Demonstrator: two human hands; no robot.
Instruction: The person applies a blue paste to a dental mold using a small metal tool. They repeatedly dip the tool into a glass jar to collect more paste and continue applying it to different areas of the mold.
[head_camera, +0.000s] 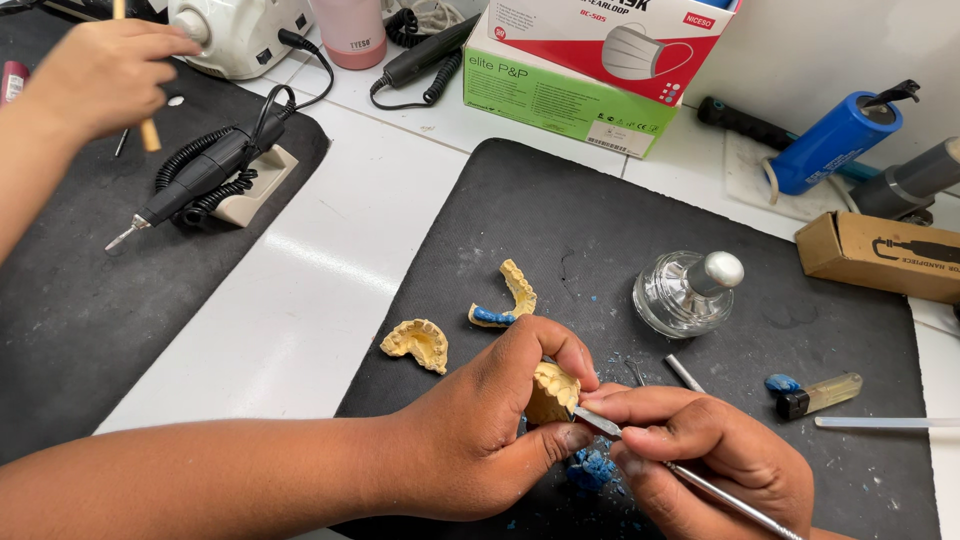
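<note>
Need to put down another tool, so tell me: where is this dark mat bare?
Bare: the dark mat between green box and glass lamp. Crowded: around left hand, right hand, the yellow casts and blue crumbs.

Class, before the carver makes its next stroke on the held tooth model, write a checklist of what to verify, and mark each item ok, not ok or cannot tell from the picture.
1. Left hand grips the tooth model firmly: ok.
2. Right hand holds the carver like a pen: ok.
3. Carver tip touches the model: ok.
4. Blue wax bits lie under the hands on the mat: not ok.
5. Other person's hand is well away, far left: ok.
6. Glass burner lit or not: cannot tell.
</note>
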